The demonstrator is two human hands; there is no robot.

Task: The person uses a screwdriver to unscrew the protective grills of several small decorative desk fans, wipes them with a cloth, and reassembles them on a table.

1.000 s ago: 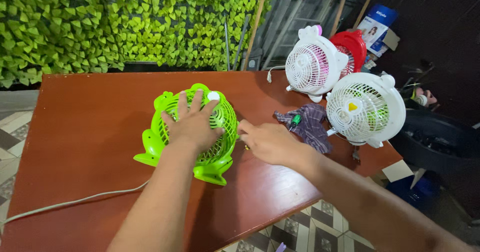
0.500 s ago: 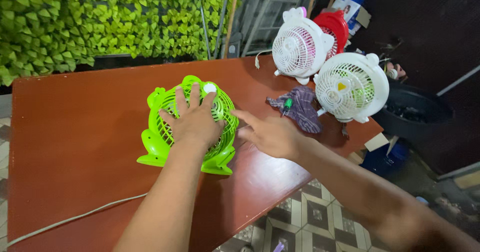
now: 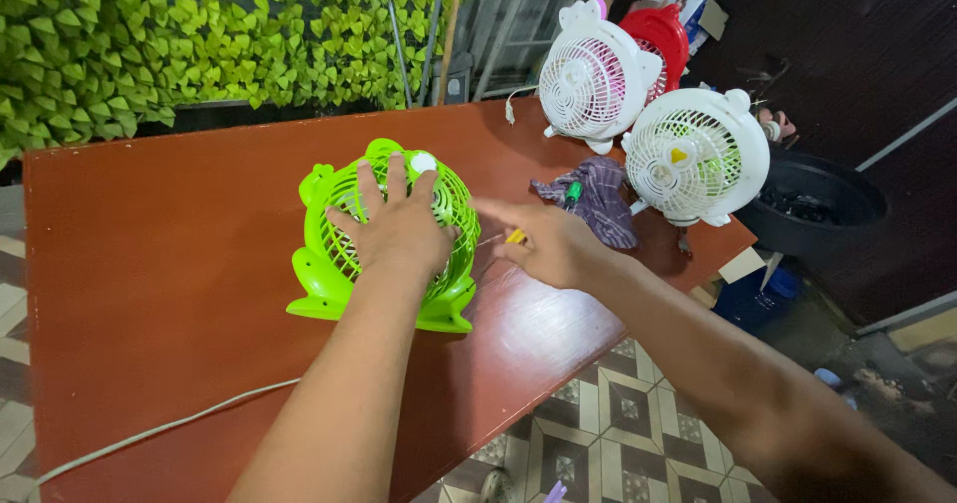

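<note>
The left hand (image 3: 399,229) lay flat and open on the green fan (image 3: 384,234), grille not yet off; the right hand (image 3: 548,244), open, reached beside it.

Even daylight, soft shadows, faint sheen on the table (image 3: 150,264), dim right background, wide-angle stretch at edges

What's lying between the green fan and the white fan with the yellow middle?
In the head view, a crumpled purple cloth and the right hand lie there.
</note>
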